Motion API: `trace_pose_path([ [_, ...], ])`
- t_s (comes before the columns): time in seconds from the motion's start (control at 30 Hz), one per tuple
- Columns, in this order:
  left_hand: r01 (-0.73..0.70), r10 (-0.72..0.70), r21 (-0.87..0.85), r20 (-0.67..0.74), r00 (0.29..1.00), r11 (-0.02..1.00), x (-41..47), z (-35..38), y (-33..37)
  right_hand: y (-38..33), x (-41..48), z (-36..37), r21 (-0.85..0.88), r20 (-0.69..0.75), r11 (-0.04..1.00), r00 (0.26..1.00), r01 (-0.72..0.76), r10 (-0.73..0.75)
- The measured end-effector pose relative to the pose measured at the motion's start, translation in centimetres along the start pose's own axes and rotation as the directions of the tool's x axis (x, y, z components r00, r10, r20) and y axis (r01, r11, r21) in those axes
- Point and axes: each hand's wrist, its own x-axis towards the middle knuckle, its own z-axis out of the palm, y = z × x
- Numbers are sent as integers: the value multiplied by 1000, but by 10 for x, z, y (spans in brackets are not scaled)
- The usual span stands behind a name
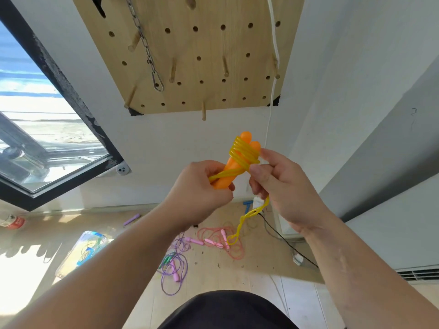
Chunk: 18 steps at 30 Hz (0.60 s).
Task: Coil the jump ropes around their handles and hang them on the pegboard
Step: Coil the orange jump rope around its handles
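We held the two orange handles [246,137] side by side in front of us, below the pegboard [209,55] and apart from it. Our left hand [199,191] was clenched around their lower ends, and they pointed up and away from us. The yellow rope [243,151] was wound in several turns around their upper part, with one strand running down along them into the left fist. Our right hand [285,186] pinched the rope just beside the coil between thumb and fingers; the loose end hung twisted below that hand, above the floor [213,276]. On the pegboard several wooden pegs [173,70] stuck out, a metal chain [145,46] hung at its left side and a white cord [274,43] at its right. On the floor lay a pink rope [221,241] and, near it, a tangled purple rope [173,269], with a clear plastic box [80,252] to their left. A black-framed window [47,115] stood at our left.
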Motion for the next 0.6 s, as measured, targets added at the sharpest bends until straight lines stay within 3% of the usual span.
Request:
trace_pose_path([
  [0.1, 99, -5, -324, 276, 961, 941, -7, -3, 0, -1, -2, -7, 9, 118, 997, 990, 74, -75],
  [0.17, 214, 53, -505, 462, 885, 836, -9, -5, 0, -2, -2, -7, 50, 102, 995, 990, 88, -93],
  [0.23, 300, 112, -566, 580, 807, 768, -8, -7, -1, -3, -1, -5, 19, 61, 994, 992, 108, -109],
  [0.47, 507, 243, -620, 744, 622, 599, -4, 1, -15, 2, -7, 12, 126, 36, 976, 983, 176, -181],
  [0.6, 543, 215, -602, 761, 612, 585, -1, -3, -23, 4, -9, 13, 28, 31, 990, 990, 136, -137],
])
